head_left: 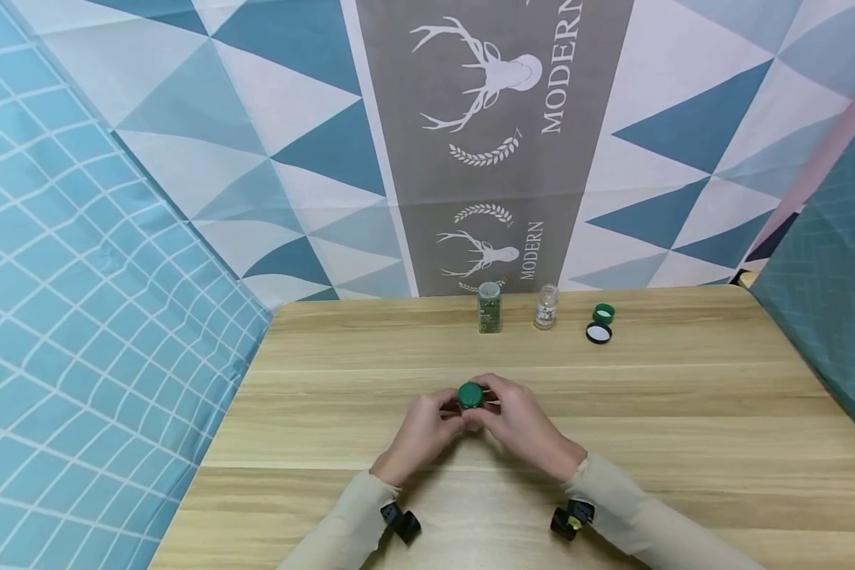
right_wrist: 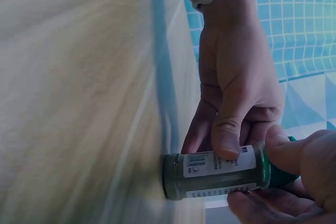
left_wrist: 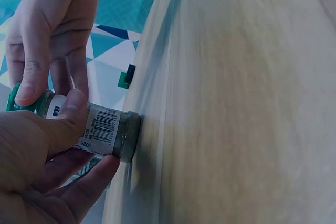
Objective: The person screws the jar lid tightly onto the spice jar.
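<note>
Between both hands a small spice jar (right_wrist: 220,169) stands upright on the table, with its white barcode label showing in the wrist views. A green lid (head_left: 470,394) tops it. My left hand (head_left: 423,435) grips the jar's body, thumb against the label. With thumb and fingers my right hand (head_left: 520,423) pinches the lid at its sides. In the left wrist view the jar's base (left_wrist: 130,136) meets the wood.
Toward the table's back edge stand a lidless jar of green contents (head_left: 489,310) and a clear glass jar (head_left: 545,309). Right of them lie a green cap (head_left: 603,313) and a black cap (head_left: 598,333) with a white inside. Patterned cloth (head_left: 484,237) hangs behind the wooden table (head_left: 684,412).
</note>
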Tool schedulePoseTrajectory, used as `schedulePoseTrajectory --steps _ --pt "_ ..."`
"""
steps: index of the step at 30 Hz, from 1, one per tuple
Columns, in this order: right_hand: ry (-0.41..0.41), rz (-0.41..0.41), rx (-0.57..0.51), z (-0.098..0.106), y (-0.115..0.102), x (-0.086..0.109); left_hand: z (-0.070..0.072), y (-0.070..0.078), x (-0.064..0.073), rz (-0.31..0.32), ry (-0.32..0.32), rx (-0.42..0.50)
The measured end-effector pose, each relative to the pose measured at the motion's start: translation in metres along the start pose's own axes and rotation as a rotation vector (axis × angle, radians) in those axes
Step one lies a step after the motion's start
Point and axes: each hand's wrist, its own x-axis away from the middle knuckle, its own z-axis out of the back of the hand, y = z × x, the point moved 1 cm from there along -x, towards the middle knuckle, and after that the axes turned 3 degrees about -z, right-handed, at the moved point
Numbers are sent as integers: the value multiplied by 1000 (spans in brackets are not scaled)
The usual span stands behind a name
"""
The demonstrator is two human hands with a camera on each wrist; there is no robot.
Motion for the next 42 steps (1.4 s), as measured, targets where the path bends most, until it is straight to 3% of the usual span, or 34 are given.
schedulePoseTrajectory --steps 8,15,24,32,42 --pt "-42 -55 -83 -3 2 -15 7 -5 -4 -7 27 -3" --pt "-62 -88 -109 -7 6 -26 13 -9 -8 -8 57 -62" --pt "-38 -106 -78 -10 8 -40 18 -19 -14 1 68 -11" --pt "-37 -62 -52 -14 13 -50 21 -22 -17 8 95 -48" --pt "-9 -81 -24 -18 16 -66 25 -29 -27 10 131 -78"
